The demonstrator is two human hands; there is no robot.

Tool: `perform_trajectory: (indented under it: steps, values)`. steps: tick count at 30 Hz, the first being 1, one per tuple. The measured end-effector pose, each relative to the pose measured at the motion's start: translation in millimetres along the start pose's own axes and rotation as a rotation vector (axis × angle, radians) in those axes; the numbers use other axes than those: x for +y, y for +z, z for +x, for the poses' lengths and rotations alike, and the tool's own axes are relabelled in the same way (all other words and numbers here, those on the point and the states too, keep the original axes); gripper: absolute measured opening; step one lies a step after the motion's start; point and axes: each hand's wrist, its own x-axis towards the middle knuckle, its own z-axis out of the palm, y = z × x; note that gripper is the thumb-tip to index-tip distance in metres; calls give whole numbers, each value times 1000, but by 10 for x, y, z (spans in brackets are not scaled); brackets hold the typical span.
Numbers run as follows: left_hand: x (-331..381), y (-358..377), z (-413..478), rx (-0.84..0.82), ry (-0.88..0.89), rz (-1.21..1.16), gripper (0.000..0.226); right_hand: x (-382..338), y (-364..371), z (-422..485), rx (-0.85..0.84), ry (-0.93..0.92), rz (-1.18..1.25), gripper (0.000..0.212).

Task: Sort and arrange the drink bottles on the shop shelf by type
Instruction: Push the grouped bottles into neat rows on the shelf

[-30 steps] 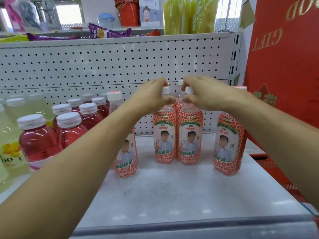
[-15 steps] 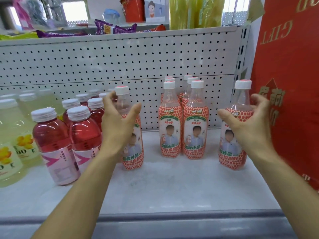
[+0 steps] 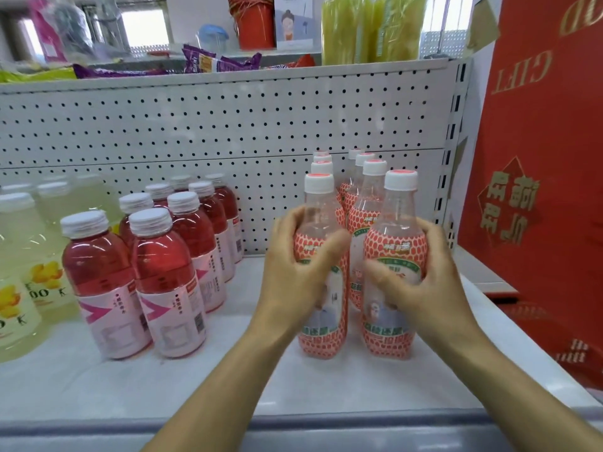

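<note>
Two orange-patterned bottles with white caps stand side by side at the front of the white shelf [image 3: 195, 380]. My left hand [image 3: 293, 272] grips the left orange-patterned bottle [image 3: 321, 334] around its middle. My right hand [image 3: 421, 282] grips the right orange-patterned bottle [image 3: 391, 337] the same way. Behind them, two rows of the same orange-patterned bottles [image 3: 365, 207] run back to the pegboard. To the left stand several red drink bottles [image 3: 169, 282] in two rows, and pale yellow drink bottles [image 3: 23, 256] at the far left.
A white pegboard back panel [image 3: 228, 132] closes the shelf behind. A red gift box [image 3: 538, 190] stands against the shelf's right side. The upper shelf holds snack packets [image 3: 208, 62], a red pot and green-yellow packs [image 3: 368, 27]. A grey rail [image 3: 326, 429] edges the shelf front.
Both hands left the caps of the middle pair, spread out to the two outlying orange-patterned bottles, and brought them together at the front of the two rows.
</note>
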Motion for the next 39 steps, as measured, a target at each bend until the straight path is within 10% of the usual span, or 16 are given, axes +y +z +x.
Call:
perform_trajectory:
  steps: [9,39]
  values:
    - [-465,-6,-159,-234,-203,-170,93,251,11,-36,-120,107,-10,86]
    - [-507,27,-263,-235,-179,-6,88,315,-104,16,-104,94,-105,66]
